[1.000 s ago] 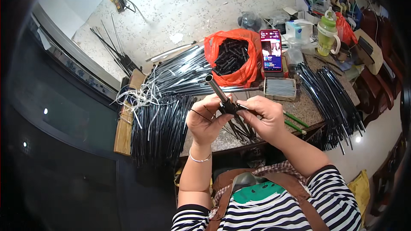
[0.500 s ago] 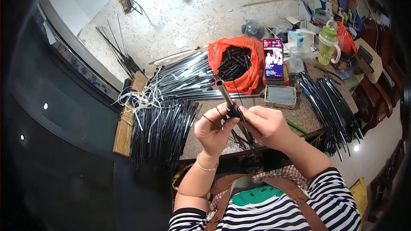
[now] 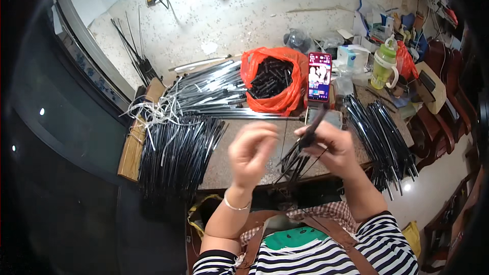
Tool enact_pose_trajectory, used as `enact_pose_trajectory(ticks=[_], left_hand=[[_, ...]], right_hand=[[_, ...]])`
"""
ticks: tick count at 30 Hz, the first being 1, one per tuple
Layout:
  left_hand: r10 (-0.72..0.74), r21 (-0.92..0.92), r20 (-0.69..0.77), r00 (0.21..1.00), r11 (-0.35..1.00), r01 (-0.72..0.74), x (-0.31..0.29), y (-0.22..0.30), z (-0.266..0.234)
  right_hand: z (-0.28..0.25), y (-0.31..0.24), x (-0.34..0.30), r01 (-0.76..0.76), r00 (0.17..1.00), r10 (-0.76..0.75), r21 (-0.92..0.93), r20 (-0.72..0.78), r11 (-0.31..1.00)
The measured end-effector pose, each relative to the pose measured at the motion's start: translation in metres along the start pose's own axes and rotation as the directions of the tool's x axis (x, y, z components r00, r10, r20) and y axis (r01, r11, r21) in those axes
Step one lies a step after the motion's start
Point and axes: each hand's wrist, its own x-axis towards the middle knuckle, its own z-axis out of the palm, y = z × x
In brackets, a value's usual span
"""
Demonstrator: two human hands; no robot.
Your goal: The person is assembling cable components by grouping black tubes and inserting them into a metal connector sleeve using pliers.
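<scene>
My right hand (image 3: 337, 147) is closed around what looks like an umbrella frame (image 3: 309, 139), with a dark tube tilted up to the right and thin black ribs hanging below it. Motion blurs the tube. To its left, my left hand (image 3: 252, 150) is raised, apart from the frame, its fingers curled and smeared by movement; I see nothing in it. Behind the hands stands a red plastic bag (image 3: 298, 91) filled with short black tubular pieces (image 3: 272, 78).
Black thin rods (image 3: 175, 158) lie bundled at left beside a wooden board (image 3: 130, 155). Silver rods (image 3: 209, 84) lie behind them. More black rods (image 3: 379, 137) overhang the right edge. A lit phone (image 3: 319, 77) stands near a green bottle (image 3: 384, 66) and a small box (image 3: 324, 117).
My left hand has let go of the frame and moved away from it. My right hand has moved slightly right with the frame, whose tube now leans right instead of left.
</scene>
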Motion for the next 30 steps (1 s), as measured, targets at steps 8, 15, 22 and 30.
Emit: enact_pose_trajectory(ticks=[8,15,22,30], left_hand=[[0.138,-0.173,0.350,0.927,0.982,-0.081,0.000,-0.008,-0.001],[-0.182,-0.477,0.244,0.952,0.832,0.282,0.001,-0.006,0.011],[0.120,-0.357,0.225,0.967,0.933,-0.033,-0.004,-0.010,0.005],[0.125,-0.289,0.181,0.976,0.955,-0.069,-0.013,-0.011,0.020]], right_hand=[[0.004,0.007,0.004,0.125,0.991,-0.132,0.203,0.021,0.971],[0.004,0.008,0.009,0.212,0.976,-0.218,0.163,0.018,0.963],[0.007,0.004,0.004,0.133,0.991,-0.125,0.190,-0.053,0.973],[0.003,-0.002,0.007,0.330,0.938,-0.340,-0.121,-0.065,0.936]])
